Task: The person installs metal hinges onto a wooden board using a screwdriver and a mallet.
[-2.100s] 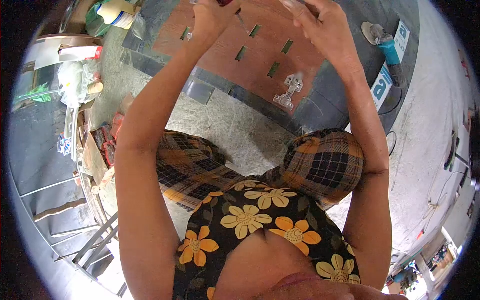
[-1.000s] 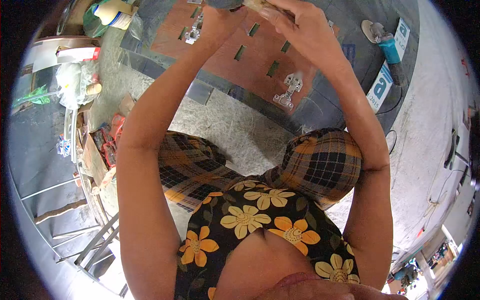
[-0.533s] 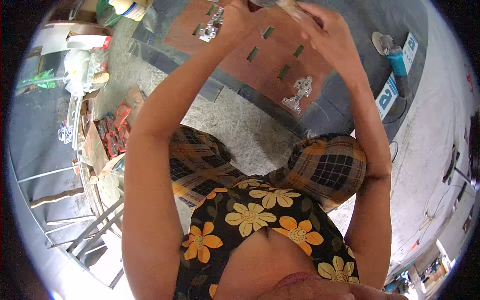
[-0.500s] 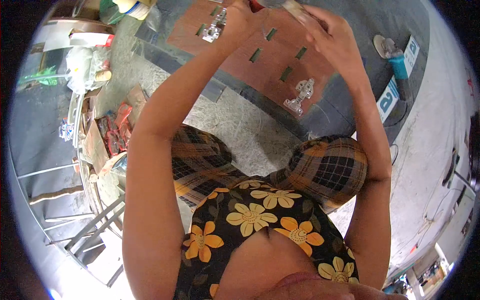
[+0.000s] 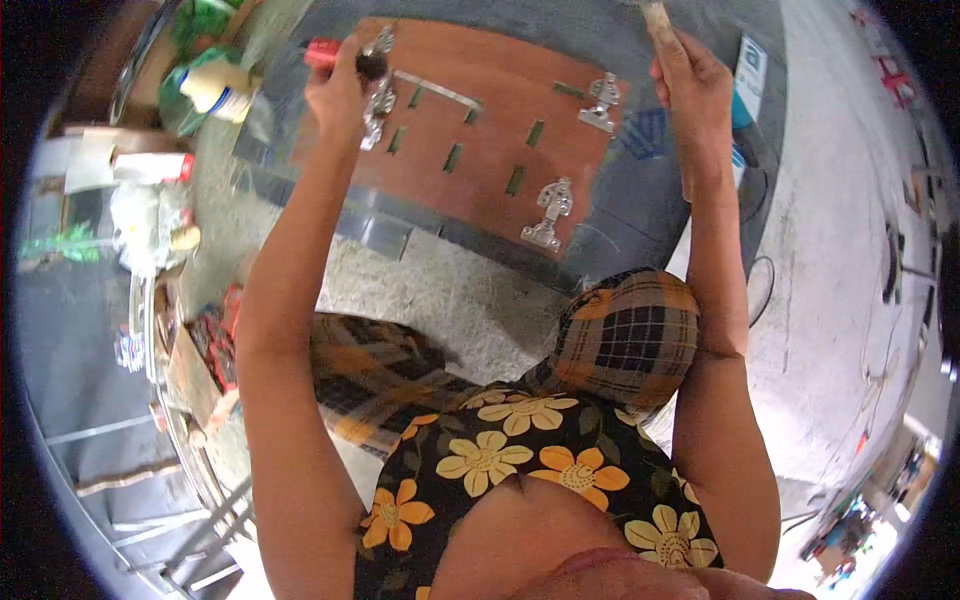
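My left hand [image 5: 337, 105] is closed around a small red object [image 5: 321, 54] with a dark round end, above the left edge of a reddish-brown board [image 5: 480, 75]. My right hand [image 5: 697, 85], raised to the right of the board, grips a tool by its wooden handle [image 5: 657, 22]; the tool's head is cut off by the top of the view. The board has several narrow slots. Silvery metal hinges lie on it: one [image 5: 600, 103] at the right, one [image 5: 548, 215] near the front, others [image 5: 377, 112] beside my left hand. A thin metal strip [image 5: 437, 90] lies across its upper part.
The board rests on a dark surface [image 5: 640, 225]. A white and teal box [image 5: 748, 80] stands at the right. At the left are a cream bottle [image 5: 215, 90], plastic bags [image 5: 150, 225] and red packaging [image 5: 215, 340]. Concrete floor [image 5: 420, 290] shows below.
My hands have moved apart: the left with the red object to the left, the right with the wooden-handled tool to the right. The view has shifted, revealing more of the board.
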Available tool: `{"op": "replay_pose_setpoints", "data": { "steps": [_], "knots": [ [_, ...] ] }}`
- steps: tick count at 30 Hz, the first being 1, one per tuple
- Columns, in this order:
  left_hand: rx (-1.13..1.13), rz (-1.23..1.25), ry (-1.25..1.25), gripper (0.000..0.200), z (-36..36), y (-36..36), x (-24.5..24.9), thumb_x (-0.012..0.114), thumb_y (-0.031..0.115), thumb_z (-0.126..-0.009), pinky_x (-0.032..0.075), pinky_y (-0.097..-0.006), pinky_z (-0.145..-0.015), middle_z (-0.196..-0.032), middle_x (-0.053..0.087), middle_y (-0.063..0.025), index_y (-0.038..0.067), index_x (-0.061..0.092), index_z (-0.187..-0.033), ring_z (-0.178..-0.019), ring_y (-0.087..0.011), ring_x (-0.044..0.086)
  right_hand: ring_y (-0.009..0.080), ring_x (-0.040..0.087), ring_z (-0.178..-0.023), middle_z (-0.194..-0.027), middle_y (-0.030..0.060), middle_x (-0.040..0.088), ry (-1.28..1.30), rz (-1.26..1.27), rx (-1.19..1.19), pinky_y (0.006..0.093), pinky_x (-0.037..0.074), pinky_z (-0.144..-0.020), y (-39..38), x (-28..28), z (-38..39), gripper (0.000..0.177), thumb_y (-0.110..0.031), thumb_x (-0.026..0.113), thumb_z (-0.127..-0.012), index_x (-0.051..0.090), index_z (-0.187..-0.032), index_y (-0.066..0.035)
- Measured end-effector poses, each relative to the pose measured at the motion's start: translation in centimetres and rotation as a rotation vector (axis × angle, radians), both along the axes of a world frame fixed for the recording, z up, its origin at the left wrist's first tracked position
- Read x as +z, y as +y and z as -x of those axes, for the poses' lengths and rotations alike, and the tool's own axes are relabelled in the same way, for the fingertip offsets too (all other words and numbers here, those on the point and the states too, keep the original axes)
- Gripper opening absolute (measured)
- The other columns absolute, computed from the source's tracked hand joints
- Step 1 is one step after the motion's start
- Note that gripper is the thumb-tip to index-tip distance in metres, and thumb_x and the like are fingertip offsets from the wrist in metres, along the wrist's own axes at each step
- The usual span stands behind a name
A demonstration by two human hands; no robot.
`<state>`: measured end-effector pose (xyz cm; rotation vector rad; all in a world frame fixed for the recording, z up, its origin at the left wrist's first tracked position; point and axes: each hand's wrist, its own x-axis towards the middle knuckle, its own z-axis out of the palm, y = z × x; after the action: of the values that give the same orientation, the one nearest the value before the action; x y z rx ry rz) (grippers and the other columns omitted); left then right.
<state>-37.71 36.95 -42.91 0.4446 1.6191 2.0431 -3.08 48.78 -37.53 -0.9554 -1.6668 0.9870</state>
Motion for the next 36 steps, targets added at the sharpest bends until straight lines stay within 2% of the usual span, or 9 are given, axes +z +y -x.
{"op": "replay_pose_setpoints", "data": {
  "steps": [3,9,15,18,27,30,32,34,36],
  "knots": [
    [-0.049,0.015,0.091,0.032,0.4,0.1,-0.9,0.078,0.026,-0.082,0.051,-0.0275,-0.054,-0.085,0.063,-0.0051,0.005,0.059,-0.096,-0.070,-0.0143,0.062,0.0125,0.053,-0.056,-0.062,0.0067,0.059,-0.217,-0.092,-0.235,0.0325,0.044,-0.053,1.5,-4.3,-3.6,0.041,-0.041,0.058,-0.096,0.069,-0.095,-0.002],
    [-0.123,0.144,0.160,0.027,-2.9,-0.4,-0.2,0.075,0.028,-0.085,0.041,-0.0237,-0.049,-0.076,0.060,0.0002,0.006,0.060,-0.091,-0.060,-0.0074,0.054,0.0411,0.065,-0.087,-0.091,0.0246,0.065,-0.430,0.116,-0.521,0.0448,0.049,-0.075,-3.0,-13.6,-8.4,0.034,-0.033,0.056,-0.096,0.065,-0.106,-0.001],
    [-0.224,0.102,0.297,0.025,-7.4,-0.5,1.1,0.072,0.030,-0.087,0.040,-0.0231,-0.051,-0.077,0.061,0.0006,0.008,0.061,-0.095,-0.062,-0.0067,0.054,0.0467,0.056,-0.102,-0.114,0.0254,0.054,-0.619,0.148,-0.559,0.0513,0.049,-0.084,-4.7,-22.0,-10.2,0.048,-0.009,0.055,-0.091,0.043,-0.137,-0.008],
    [-0.304,0.204,0.287,0.024,-8.5,-0.8,0.9,0.072,0.028,-0.087,0.042,-0.0232,-0.057,-0.081,0.063,-0.0002,0.008,0.063,-0.094,-0.067,-0.0065,0.055,0.0471,0.055,-0.101,-0.113,0.0267,0.052,-0.655,0.164,-0.607,0.0531,0.048,-0.085,-4.2,-24.1,-9.7,0.049,-0.007,0.055,-0.089,0.042,-0.137,-0.006],
    [-0.732,0.285,0.725,0.035,-12.5,-1.3,2.0,0.076,0.019,-0.085,0.051,-0.0287,-0.074,-0.094,0.064,-0.0057,-0.001,0.060,-0.109,-0.084,-0.0127,0.062,0.0422,0.055,-0.104,-0.116,0.0238,0.055,-0.610,-0.033,-0.517,0.0470,0.047,-0.088,-5.0,-18.7,-9.3,0.054,-0.013,0.066,-0.084,0.048,-0.134,-0.002],
    [-0.842,0.192,0.666,0.040,-14.0,-1.0,0.9,0.078,0.021,-0.083,0.052,-0.0311,-0.075,-0.096,0.067,-0.0094,0.001,0.062,-0.114,-0.083,-0.0158,0.065,0.0238,0.064,-0.089,-0.108,0.0134,0.064,-0.219,0.187,-0.044,0.0365,0.052,-0.078,-4.0,-12.8,-6.6,0.050,-0.022,0.075,-0.081,0.059,-0.126,-0.004],
    [-0.823,0.330,1.033,0.042,-14.8,-0.5,1.8,0.078,0.029,-0.083,0.053,-0.0322,-0.074,-0.092,0.069,-0.0118,0.002,0.064,-0.112,-0.080,-0.0191,0.068,0.0172,0.063,-0.081,-0.102,0.0091,0.066,-0.055,0.282,0.271,0.0321,0.052,-0.073,-4.4,-8.7,-4.7,0.049,-0.023,0.076,-0.081,0.061,-0.123,-0.004],
    [-0.715,0.174,0.897,0.046,-17.0,0.2,3.3,0.078,0.036,-0.082,0.054,-0.0334,-0.071,-0.088,0.071,-0.0126,0.002,0.065,-0.110,-0.079,-0.0224,0.070,0.0115,0.061,-0.076,-0.097,0.0055,0.066,0.005,0.288,0.518,0.0278,0.050,-0.068,-4.2,-5.9,-2.7,0.048,-0.025,0.077,-0.080,0.063,-0.121,-0.003],
    [-0.825,0.444,0.920,0.055,-16.4,1.1,4.1,0.074,0.019,-0.088,0.053,-0.0299,-0.085,-0.107,0.067,-0.0080,-0.002,0.052,-0.134,-0.098,-0.0102,0.061,0.0098,0.058,-0.074,-0.093,0.0045,0.065,0.045,0.155,0.554,0.0265,0.049,-0.066,-3.6,-4.1,-1.0,0.048,-0.025,0.076,-0.081,0.062,-0.121,-0.002]
  ]
}}
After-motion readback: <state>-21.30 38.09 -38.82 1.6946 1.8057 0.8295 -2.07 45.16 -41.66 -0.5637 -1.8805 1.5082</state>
